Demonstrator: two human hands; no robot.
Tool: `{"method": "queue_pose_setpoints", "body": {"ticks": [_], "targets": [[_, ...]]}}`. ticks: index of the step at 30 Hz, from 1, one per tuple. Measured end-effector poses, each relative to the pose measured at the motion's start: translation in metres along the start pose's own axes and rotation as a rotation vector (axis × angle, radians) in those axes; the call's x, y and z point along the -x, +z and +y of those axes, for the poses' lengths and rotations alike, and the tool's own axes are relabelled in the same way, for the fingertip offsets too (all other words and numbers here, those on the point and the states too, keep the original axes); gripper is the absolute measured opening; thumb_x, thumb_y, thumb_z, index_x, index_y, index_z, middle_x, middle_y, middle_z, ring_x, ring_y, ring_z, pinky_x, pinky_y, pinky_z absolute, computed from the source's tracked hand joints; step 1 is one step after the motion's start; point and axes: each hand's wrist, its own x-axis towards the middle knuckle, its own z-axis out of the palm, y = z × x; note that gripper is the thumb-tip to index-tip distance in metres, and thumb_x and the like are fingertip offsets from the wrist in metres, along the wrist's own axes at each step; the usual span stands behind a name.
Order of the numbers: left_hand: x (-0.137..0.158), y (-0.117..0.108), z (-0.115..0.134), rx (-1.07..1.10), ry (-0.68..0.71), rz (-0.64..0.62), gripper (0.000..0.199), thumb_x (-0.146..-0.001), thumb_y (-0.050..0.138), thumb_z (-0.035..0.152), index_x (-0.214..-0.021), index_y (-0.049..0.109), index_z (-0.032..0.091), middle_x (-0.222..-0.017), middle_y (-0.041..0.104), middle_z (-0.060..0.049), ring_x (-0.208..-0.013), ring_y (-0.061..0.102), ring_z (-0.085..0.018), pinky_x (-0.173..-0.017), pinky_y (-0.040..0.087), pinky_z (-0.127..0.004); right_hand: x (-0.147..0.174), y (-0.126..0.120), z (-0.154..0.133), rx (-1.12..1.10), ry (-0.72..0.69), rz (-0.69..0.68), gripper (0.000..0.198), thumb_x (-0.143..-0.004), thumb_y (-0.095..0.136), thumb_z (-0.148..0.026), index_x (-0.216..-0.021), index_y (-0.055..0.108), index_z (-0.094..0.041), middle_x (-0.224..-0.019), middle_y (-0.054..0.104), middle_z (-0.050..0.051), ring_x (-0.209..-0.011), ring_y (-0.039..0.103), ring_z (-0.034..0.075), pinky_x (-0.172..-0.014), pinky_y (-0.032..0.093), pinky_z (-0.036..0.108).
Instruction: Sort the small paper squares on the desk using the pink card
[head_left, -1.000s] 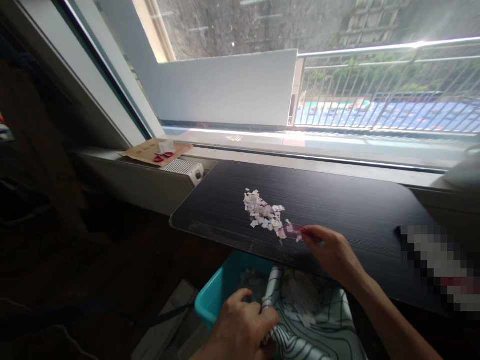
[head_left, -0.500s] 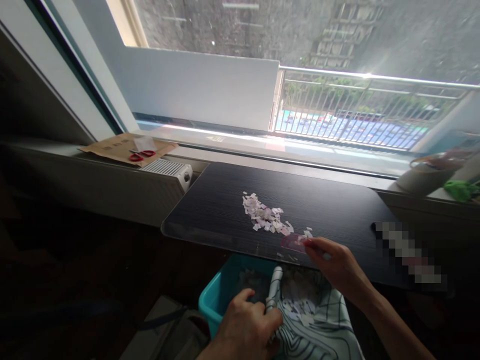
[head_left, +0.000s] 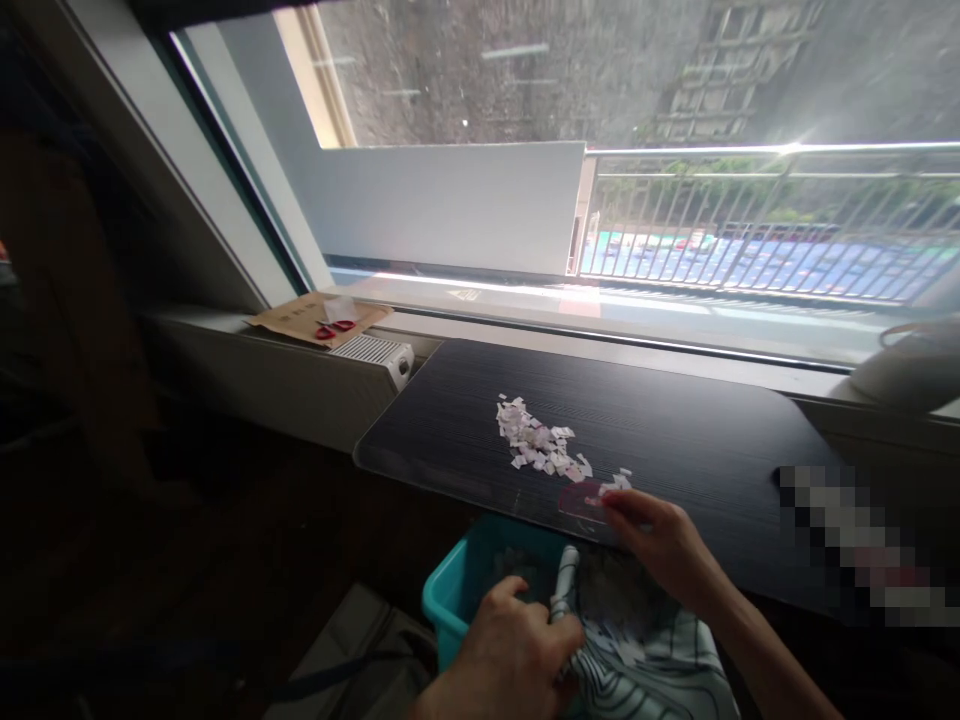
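My right hand (head_left: 651, 532) is closed in a pinch on a thin, see-through pink plastic piece (head_left: 576, 498), held low over the front edge of the black tabletop (head_left: 675, 420). Behind and left of it lies a heap of small white and pinkish paper scraps (head_left: 536, 440), with a few loose ones by my fingertips. Below the table edge, my left hand (head_left: 517, 635) grips the rolled edge of a white cloth with dark lines (head_left: 660, 670). That cloth drapes over the right side of a turquoise bin (head_left: 439, 600), and paper bits show in its hollow.
Red-handled scissors (head_left: 334, 328) lie on a brown envelope (head_left: 289, 318) on the sill. A white radiator (head_left: 375, 355) adjoins the table's left side. A blurred-out object (head_left: 847, 540) is at the right edge. The window stands behind the table.
The head view has turned slightly left, so everything sits farther right in the picture. My right hand has drawn the pink piece slightly toward the table's front edge. My left hand keeps its grip.
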Motion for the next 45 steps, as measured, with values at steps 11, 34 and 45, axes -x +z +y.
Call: {"method": "queue_pose_setpoints", "body": {"ticks": [11,34,45], "targets": [[0.026,0.055,0.026,0.045,-0.432,-0.145,0.033,-0.068,0.067,0.018,-0.101,0.061,0.023,-0.097,0.064,-0.003,-0.092,0.061,-0.023,-0.086,0.047,-0.034,0.016,-0.043,0.054,-0.207,0.094,0.073,0.031,-0.080,0.060,-0.043,-0.095,0.073,-0.020,-0.091,0.077,0.006,-0.082,0.072,0.024,-0.073,0.056,0.031],[0.012,0.048,0.017,-0.124,-0.053,-0.225,0.019,-0.085,0.058,0.037,-0.078,0.069,0.023,-0.076,0.069,-0.005,-0.070,0.065,-0.019,-0.094,0.043,-0.045,0.039,-0.057,0.090,0.090,-0.079,0.340,0.022,-0.088,0.057,-0.037,-0.096,0.072,-0.024,-0.094,0.073,0.006,-0.088,0.067,0.024,-0.083,0.052,0.038],[0.000,0.076,0.004,-0.111,-0.136,-0.269,0.031,-0.082,0.060,0.048,-0.064,0.066,0.023,-0.060,0.063,-0.002,-0.060,0.059,-0.017,-0.093,0.041,-0.047,0.021,-0.057,0.084,-0.008,-0.035,0.277,0.024,-0.086,0.058,-0.039,-0.095,0.073,-0.022,-0.091,0.074,0.006,-0.084,0.069,0.022,-0.079,0.053,0.034]]}}
